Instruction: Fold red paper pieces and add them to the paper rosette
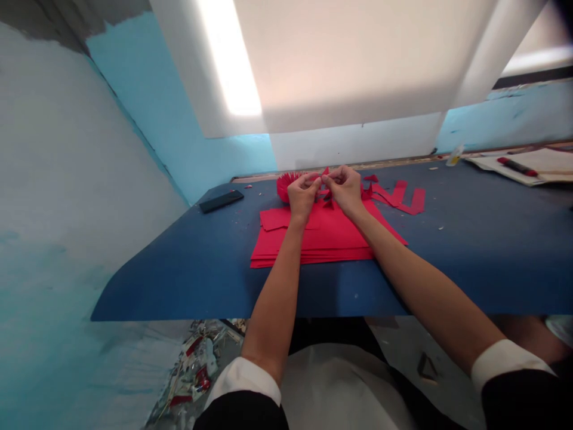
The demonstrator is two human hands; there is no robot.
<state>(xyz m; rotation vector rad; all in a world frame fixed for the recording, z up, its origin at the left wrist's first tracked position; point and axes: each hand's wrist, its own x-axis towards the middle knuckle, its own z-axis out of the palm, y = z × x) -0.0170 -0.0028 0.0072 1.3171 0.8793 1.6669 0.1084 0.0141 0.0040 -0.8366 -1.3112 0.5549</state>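
My left hand [303, 190] and my right hand [344, 186] meet above a stack of red paper sheets [331, 236]. Between their pinched fingertips is a small folded red paper piece [326, 172], pointed at the top; the fingers cover much of it. Just behind my left hand stands a red folded-paper model [285, 186] with rows of spiky points. Several folded red paper pieces lie under and beside my right hand. A cut red paper piece [274, 219] rests on the left part of the stack.
Red paper strips [405, 200] lie right of the stack on the blue table [179, 269]. A black phone [221, 201] is at the left. A small glue bottle [455, 155], an open notebook [548, 162] and a red marker [517, 166] are at the back right. Scraps litter the floor.
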